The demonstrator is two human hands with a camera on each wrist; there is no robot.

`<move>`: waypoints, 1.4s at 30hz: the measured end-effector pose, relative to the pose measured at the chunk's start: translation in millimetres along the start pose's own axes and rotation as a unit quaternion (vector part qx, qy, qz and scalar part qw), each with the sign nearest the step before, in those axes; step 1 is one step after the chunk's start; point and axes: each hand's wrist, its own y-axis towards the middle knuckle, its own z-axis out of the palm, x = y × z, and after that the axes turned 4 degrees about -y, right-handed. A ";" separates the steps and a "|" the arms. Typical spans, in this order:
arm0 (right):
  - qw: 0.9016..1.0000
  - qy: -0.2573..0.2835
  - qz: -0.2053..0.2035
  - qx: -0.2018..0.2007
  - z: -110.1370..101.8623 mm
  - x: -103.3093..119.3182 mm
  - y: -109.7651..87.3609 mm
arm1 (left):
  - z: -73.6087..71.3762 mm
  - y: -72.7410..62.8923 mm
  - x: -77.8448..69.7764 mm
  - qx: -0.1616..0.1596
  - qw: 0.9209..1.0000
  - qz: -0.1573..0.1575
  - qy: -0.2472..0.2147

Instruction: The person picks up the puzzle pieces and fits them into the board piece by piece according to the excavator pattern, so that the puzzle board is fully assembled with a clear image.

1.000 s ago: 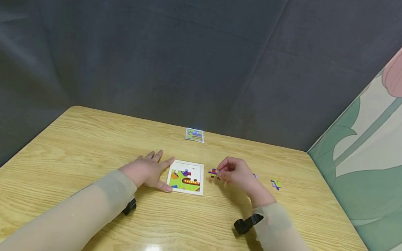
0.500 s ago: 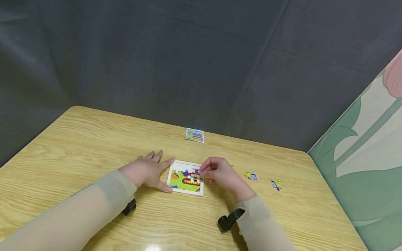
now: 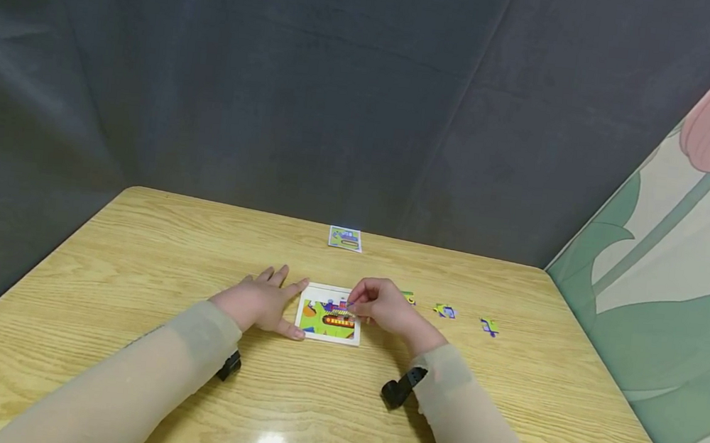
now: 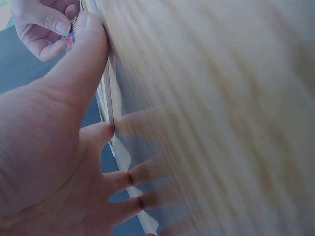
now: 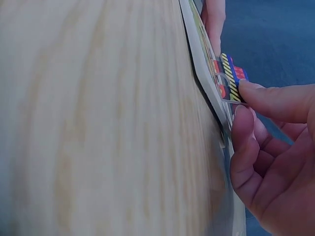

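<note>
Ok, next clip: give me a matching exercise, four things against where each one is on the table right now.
1. left hand
2. right hand
3. small card
4. loose pieces

a. at the table's far edge
b. flat against the puzzle tray's left side
c. scattered right of the tray
d. over the tray, pinching a puzzle piece

Pairs: 1-b, 2-d, 3-a, 4-c
</note>
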 end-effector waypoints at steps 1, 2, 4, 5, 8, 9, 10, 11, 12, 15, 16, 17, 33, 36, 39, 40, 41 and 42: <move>1.000 -0.002 0.003 0.000 0.0 0.4 -0.3 | 0.0 0.0 -0.2 0.000 1.000 0.000 0.000; 1.000 -0.005 0.006 0.000 -0.1 1.3 -0.8 | 0.0 0.1 -0.3 0.000 1.000 0.000 0.000; 1.000 -0.012 0.009 0.000 0.1 2.6 -1.5 | 0.4 0.7 -0.1 -0.001 1.000 0.000 0.000; 1.000 -0.016 0.009 0.000 0.4 3.4 -1.9 | 0.8 1.2 0.1 -0.002 1.000 0.000 0.000; 0.999 -0.033 0.007 -0.001 1.2 3.8 -1.7 | 1.8 2.7 0.8 -0.003 1.000 -0.001 -0.001; 0.999 -0.040 0.006 -0.002 1.7 4.1 -1.8 | 1.9 2.9 1.0 -0.003 1.000 -0.001 0.000; 0.999 -0.047 0.007 -0.003 2.0 4.0 -1.3 | 1.8 2.9 1.0 -0.002 1.000 -0.001 -0.001; 0.998 -0.057 0.006 -0.006 2.4 4.0 -0.9 | 1.5 2.7 0.8 -0.003 1.000 -0.001 -0.002; 0.998 -0.067 0.008 -0.008 2.7 4.0 -0.5 | 1.3 2.5 0.7 -0.003 1.000 -0.001 -0.002; 0.995 -0.097 0.016 -0.012 3.3 5.0 0.7 | 0.5 1.2 0.0 -0.004 1.000 0.000 -0.005; 0.994 -0.104 0.019 -0.012 3.4 5.1 1.4 | 0.5 1.0 -0.1 -0.005 1.000 0.000 -0.005; 0.993 -0.111 0.020 -0.012 3.6 5.4 1.9 | 0.5 0.9 -0.2 -0.005 1.000 0.000 -0.005; 0.977 -0.208 0.053 -0.015 7.8 17.3 0.5 | -2.2 -1.8 -1.8 0.000 1.000 -0.003 -0.008; 0.977 -0.208 0.043 -0.011 4.2 20.8 -1.8 | -1.7 -1.9 -1.9 0.002 1.000 -0.002 -0.005; 0.980 -0.197 0.015 -0.025 -7.7 24.2 -3.2 | -0.3 -1.6 -1.4 0.002 1.000 -0.003 0.000; 0.980 -0.194 0.005 -0.036 -13.4 24.5 -3.2 | 0.1 -1.5 -1.2 0.002 1.000 -0.004 0.002; 0.980 -0.192 -0.003 -0.048 -19.8 24.7 -3.3 | 0.4 -1.2 -1.1 0.002 1.000 -0.004 0.003; 0.979 -0.193 -0.010 -0.060 -26.7 24.7 -3.7 | 0.5 -1.1 -1.1 0.001 1.000 -0.004 0.002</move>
